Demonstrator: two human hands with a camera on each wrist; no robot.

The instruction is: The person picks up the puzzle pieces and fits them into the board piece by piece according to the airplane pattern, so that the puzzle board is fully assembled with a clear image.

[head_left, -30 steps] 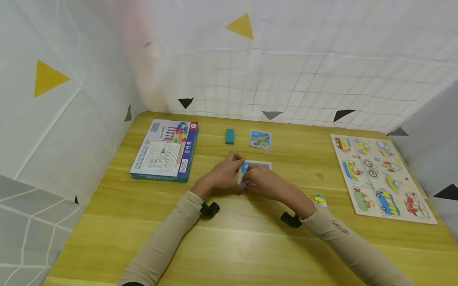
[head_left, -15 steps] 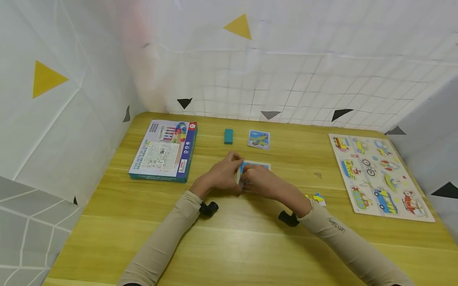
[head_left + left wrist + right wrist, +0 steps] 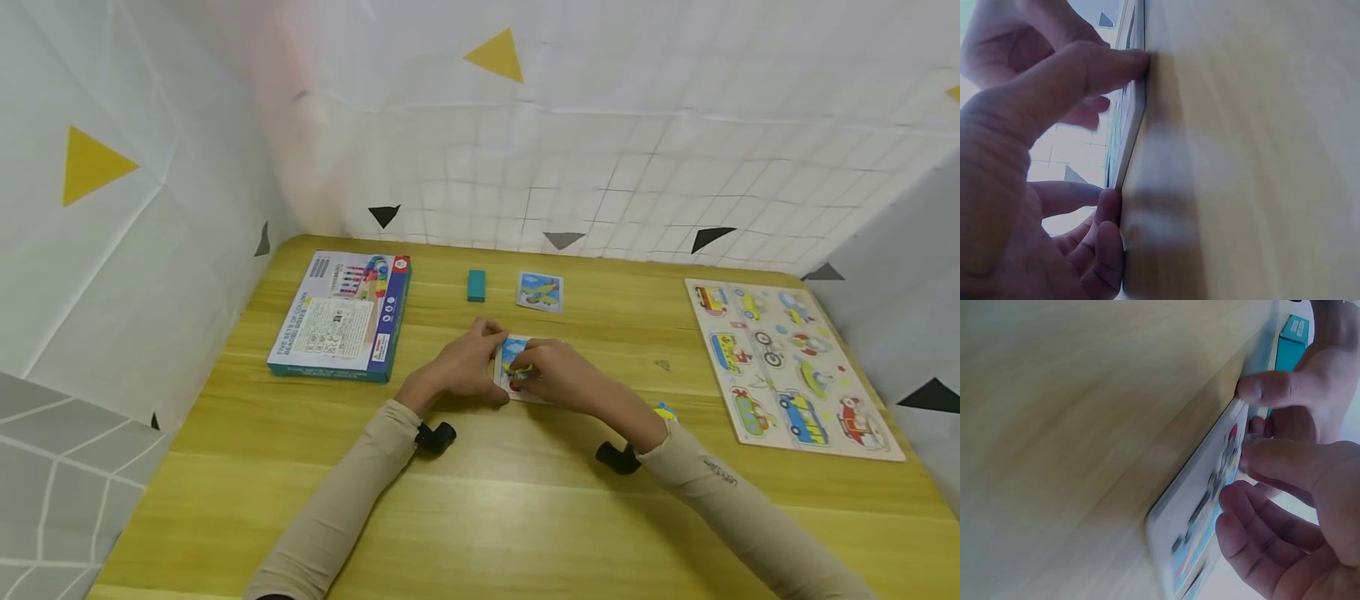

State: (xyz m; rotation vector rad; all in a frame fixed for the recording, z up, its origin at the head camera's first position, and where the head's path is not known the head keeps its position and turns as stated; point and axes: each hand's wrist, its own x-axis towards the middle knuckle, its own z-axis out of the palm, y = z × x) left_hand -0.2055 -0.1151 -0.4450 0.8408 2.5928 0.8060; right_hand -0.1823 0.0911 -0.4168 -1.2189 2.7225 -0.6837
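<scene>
A small picture puzzle board with a blue sky and yellow and red parts lies on the wooden table. My left hand holds its left side, with thumb and fingertips at the board's edges in the left wrist view. Over the board's right part is my right hand, its thumb and index finger touching the picture near the left hand. In the right wrist view its other fingers curl loosely above the surface. Whether it pinches a puzzle piece is hidden.
Behind the board are a teal box and an airplane puzzle. A boxed bead set lies at the left, and a large vehicle puzzle board at the right. Yellow and blue puzzle pieces show beside the right forearm.
My right hand has shifted right across the board, uncovering more of its left part with yellow and red. My left hand has stayed at the board's left edge.
</scene>
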